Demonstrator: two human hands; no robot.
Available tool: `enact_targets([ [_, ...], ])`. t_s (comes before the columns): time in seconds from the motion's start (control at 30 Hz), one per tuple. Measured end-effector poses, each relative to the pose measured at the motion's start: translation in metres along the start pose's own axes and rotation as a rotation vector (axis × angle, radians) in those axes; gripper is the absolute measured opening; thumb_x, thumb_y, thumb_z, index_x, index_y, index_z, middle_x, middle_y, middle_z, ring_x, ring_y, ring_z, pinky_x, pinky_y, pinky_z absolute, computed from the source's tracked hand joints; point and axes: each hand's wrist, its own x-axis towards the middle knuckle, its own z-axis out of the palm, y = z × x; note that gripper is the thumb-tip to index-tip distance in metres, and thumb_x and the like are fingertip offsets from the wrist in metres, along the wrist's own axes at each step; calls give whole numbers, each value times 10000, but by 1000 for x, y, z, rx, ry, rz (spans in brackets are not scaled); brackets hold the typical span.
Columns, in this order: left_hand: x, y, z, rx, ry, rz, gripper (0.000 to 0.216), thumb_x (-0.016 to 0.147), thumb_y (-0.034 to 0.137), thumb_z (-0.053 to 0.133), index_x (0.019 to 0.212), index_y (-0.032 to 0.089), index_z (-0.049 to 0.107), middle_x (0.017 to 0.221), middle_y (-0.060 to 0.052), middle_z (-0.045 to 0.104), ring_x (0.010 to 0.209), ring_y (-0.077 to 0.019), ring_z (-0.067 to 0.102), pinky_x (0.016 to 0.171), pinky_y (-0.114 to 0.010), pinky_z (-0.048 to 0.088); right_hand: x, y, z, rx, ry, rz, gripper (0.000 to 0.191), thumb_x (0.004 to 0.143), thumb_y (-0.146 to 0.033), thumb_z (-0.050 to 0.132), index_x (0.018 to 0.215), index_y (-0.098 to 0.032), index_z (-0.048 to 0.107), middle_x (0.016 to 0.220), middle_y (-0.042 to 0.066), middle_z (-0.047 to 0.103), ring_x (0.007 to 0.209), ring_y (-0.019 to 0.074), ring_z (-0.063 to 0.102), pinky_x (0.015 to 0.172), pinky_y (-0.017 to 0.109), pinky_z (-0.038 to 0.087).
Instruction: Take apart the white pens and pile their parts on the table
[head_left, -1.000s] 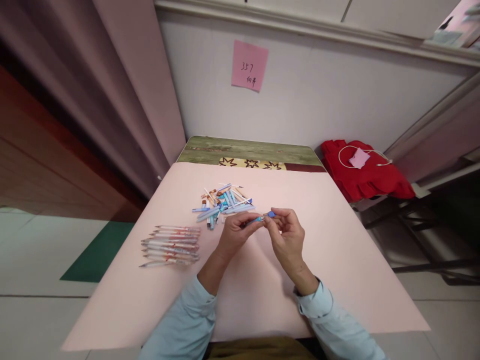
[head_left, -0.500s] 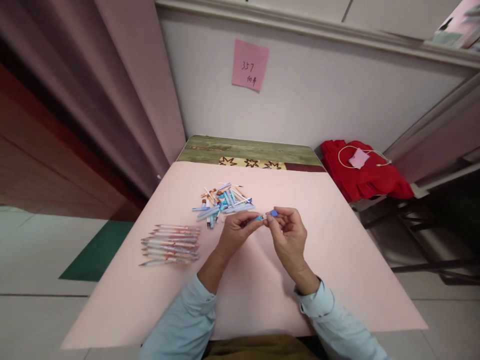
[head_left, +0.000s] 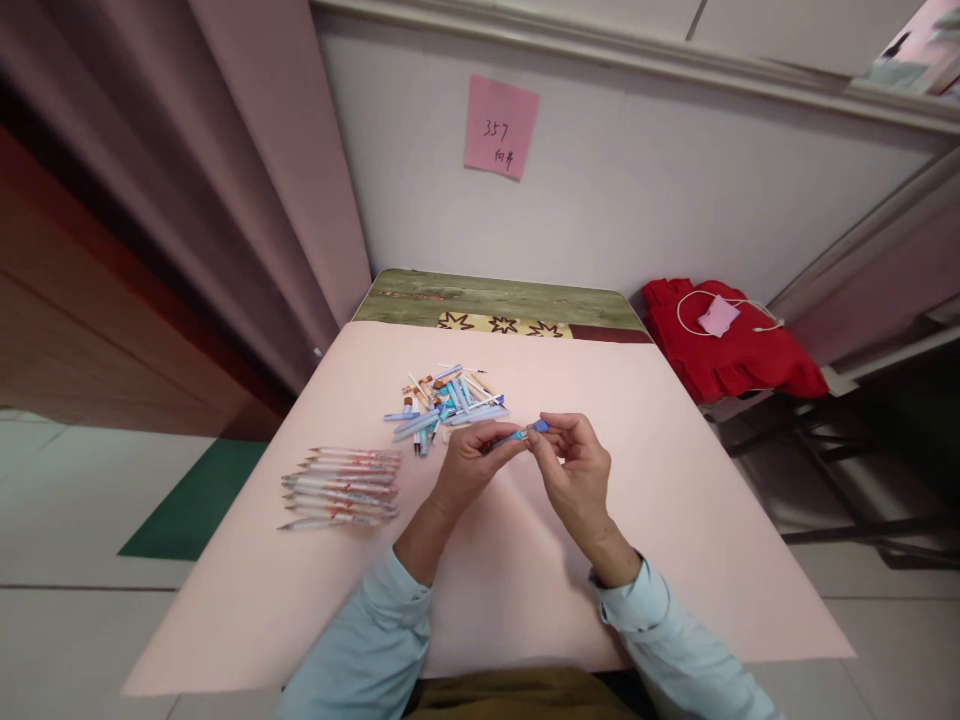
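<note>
My left hand [head_left: 466, 468] is closed on a light-blue pen barrel [head_left: 514, 436], with most of it hidden behind the fingers. Between the thumb and fingers of my right hand [head_left: 579, 478] is a small darker-blue pen cap [head_left: 540, 426], lined up with the barrel's end. The two parts meet or nearly meet; I cannot tell whether they are joined. Just beyond my left hand lies a loose heap of pen parts [head_left: 450, 400] in blue, white and brown. A row of white-and-orange pens [head_left: 341, 487] lies side by side to its left.
Pale pink paper [head_left: 675, 580] covers most of the table, whose green wood-patterned far end [head_left: 495, 294] shows against the wall. A pink note [head_left: 500, 128] is stuck there. Right of the table lies a red cloth item [head_left: 720, 360] with a white cord. A curtain [head_left: 255, 180] hangs at left.
My right hand has moved slightly left, bringing the blue cap closer to the barrel. The white gap between them has shrunk. My left hand has stayed nearly still.
</note>
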Motion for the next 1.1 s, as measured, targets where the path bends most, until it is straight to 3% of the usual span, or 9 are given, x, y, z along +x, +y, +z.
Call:
enact_targets([
  [0.87, -1, 1, -1, -119, -21, -94, 193, 749, 325, 752, 863, 170, 758, 734, -33, 713, 661, -141, 608, 628, -250, 478, 5, -3, 0, -54, -63, -12, 210, 813, -289, 694, 990, -215, 609, 789, 22, 693, 713, 168, 686, 645, 289, 567],
  [0.97, -2, 0, 0, -159, -49, -108, 193, 765, 319, 738, 881, 166, 741, 741, -32, 709, 660, -137, 613, 625, -244, 481, 6, -4, 2, 116, -31, 85, 237, 796, -306, 716, 975, -208, 596, 760, 9, 683, 684, 153, 675, 643, 290, 571],
  [1.1, -2, -1, 0, -124, -1, -91, 188, 768, 315, 732, 886, 168, 725, 805, -38, 714, 722, -143, 627, 674, -248, 496, 10, 3, 3, 417, 65, 378, 291, 736, -303, 776, 943, -195, 603, 688, -28, 658, 584, 117, 645, 595, 260, 582],
])
